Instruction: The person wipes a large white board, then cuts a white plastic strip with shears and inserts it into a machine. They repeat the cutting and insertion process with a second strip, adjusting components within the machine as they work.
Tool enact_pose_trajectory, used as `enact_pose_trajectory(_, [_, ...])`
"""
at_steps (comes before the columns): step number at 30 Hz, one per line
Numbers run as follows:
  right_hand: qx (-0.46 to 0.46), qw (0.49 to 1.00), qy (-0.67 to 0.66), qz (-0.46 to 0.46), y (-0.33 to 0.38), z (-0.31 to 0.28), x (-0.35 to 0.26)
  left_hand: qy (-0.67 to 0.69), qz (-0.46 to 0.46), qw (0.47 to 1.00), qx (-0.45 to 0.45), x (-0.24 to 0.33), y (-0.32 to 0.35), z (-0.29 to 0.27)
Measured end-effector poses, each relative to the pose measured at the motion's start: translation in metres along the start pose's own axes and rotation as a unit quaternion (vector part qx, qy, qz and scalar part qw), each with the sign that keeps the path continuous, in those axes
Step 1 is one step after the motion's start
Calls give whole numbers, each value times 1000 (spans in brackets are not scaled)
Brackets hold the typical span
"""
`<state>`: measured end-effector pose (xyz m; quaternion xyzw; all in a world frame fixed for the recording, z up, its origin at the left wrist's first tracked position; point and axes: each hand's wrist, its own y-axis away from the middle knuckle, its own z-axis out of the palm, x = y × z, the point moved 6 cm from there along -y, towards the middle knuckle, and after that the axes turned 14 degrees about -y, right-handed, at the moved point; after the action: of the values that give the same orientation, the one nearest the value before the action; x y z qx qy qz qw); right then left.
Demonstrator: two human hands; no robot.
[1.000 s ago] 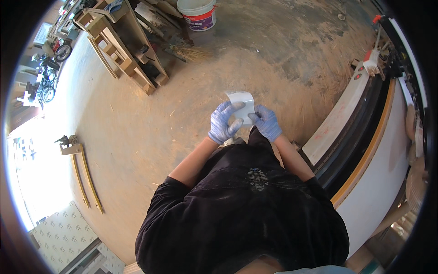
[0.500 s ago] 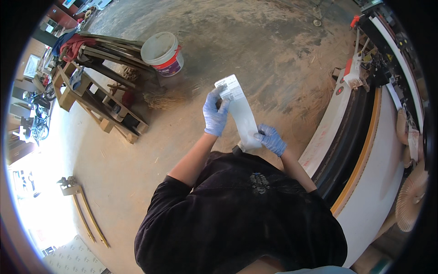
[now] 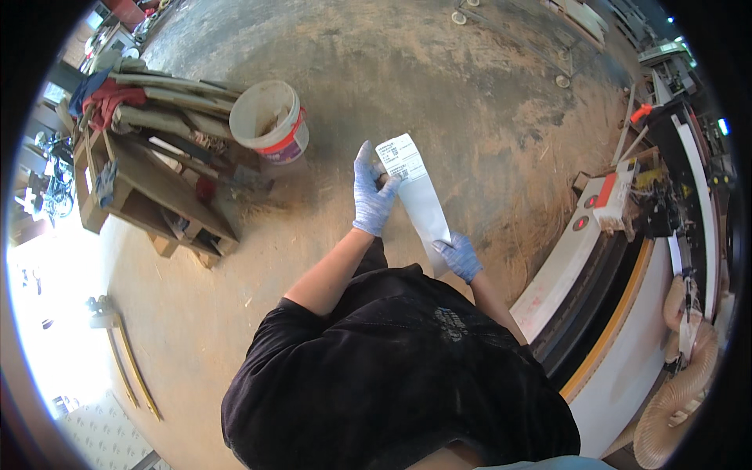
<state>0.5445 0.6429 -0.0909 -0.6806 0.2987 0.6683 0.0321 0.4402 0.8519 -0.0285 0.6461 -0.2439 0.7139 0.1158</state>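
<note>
One white strip, pinched by left hand and right hand.
Likely light, floppy, easily creased; hold its edges.

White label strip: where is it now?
In the head view, the white label strip is just right of centre, its upper part in the gloved left hand and its lower part in the gloved right hand.
</note>
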Motion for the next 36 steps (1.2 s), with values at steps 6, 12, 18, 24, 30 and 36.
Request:
enact_pose_trajectory(6, [-7,997,79,-16,-128,-40,-46,-12,-25,1000,-8,-33,-146,16])
enact_pose_trajectory(12, [-11,996,-58,-61,-223,-88,-64,-27,-241,970,-26,-103,-247,48])
enact_pose_trajectory(18, [50,933,-355,14,-307,-174,-88,11,-363,930,-61,-166,-319,122])
enact_pose_trajectory(24, [88,923,-367,-69,-441,-302,-145,3,-378,923,-67,-228,-427,211])
enact_pose_trajectory(30, [73,951,-295,-64,-564,-407,-213,-130,-389,909,-81,-313,-526,255])
enact_pose_trajectory(36, [73,962,-259,-36,-663,-465,-219,-235,-449,862,8,-405,-528,223])
